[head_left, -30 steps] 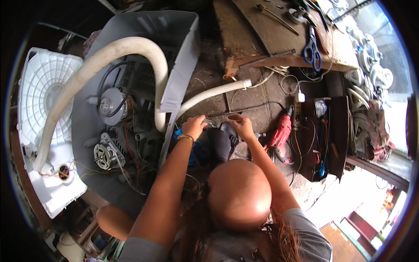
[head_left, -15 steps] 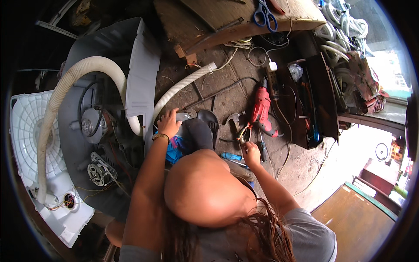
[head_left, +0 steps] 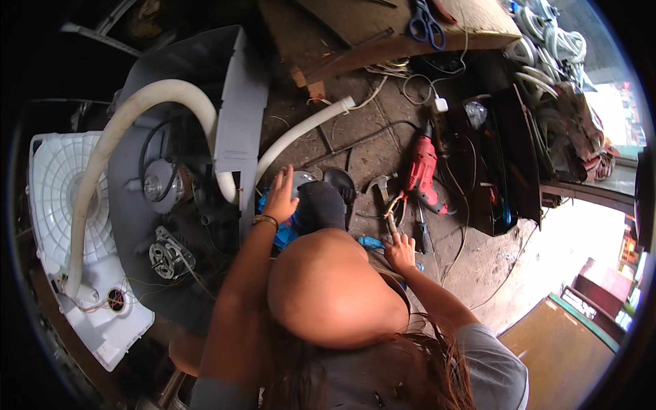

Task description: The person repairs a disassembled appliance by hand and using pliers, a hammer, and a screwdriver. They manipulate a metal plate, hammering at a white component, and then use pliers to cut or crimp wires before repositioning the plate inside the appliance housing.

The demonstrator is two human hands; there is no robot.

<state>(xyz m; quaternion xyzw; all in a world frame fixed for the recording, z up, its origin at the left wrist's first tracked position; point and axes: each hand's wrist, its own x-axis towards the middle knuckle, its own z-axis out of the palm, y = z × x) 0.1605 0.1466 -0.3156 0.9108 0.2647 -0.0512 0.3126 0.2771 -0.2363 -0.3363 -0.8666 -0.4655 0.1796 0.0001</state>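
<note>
My left hand (head_left: 280, 197) is open, fingers spread, beside my dark-covered lower leg (head_left: 321, 205) and a crumpled blue item (head_left: 283, 236). My right hand (head_left: 400, 251) has bent fingers on the end of a hand tool's light handle (head_left: 390, 222); what kind of tool is unclear. Just above lie a claw hammer (head_left: 378, 184) and a red corded drill (head_left: 420, 167). A blue-handled tool (head_left: 370, 242) and a dark-handled screwdriver (head_left: 423, 236) lie around that hand.
A grey appliance housing (head_left: 239, 89) holds motors and a white hose (head_left: 164, 89), beside a white ribbed panel (head_left: 51, 171). A wooden bench (head_left: 321, 27) with blue scissors (head_left: 425, 24) stands ahead. A dark toolbox (head_left: 519, 157) and piled white parts (head_left: 557, 44) are right.
Since a second ago, my right hand has moved down and right onto the tool's handle. My left hand has shifted slightly left, fingers now more spread. The view has also shifted.
</note>
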